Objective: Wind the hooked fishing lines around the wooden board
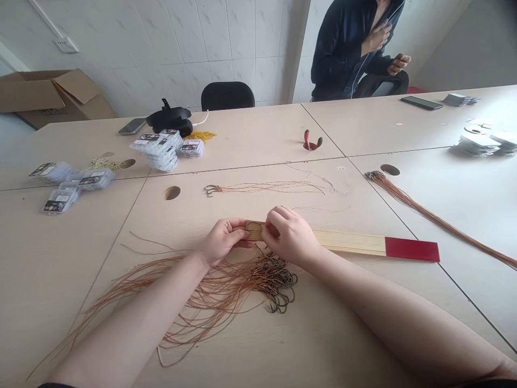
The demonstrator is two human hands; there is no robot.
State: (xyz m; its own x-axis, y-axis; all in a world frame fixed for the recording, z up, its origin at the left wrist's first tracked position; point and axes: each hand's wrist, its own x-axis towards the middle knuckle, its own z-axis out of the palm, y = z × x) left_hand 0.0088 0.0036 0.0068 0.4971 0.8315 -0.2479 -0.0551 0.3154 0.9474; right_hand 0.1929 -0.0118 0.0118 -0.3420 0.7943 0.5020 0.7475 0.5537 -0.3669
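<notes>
your left hand (221,242) and right hand (288,234) are curled, both pinching the end of one wooden board (347,242) at lower center. three bunches of hooks on brown line lie near: the near bunch (274,283) below your hands, the far bunch (262,187) above, the right bunch (428,213) at right.

Smooth pale wood board (347,242), glossy red end (412,249); dark metal fishhooks (278,283); matt laminate table (48,258)
</notes>
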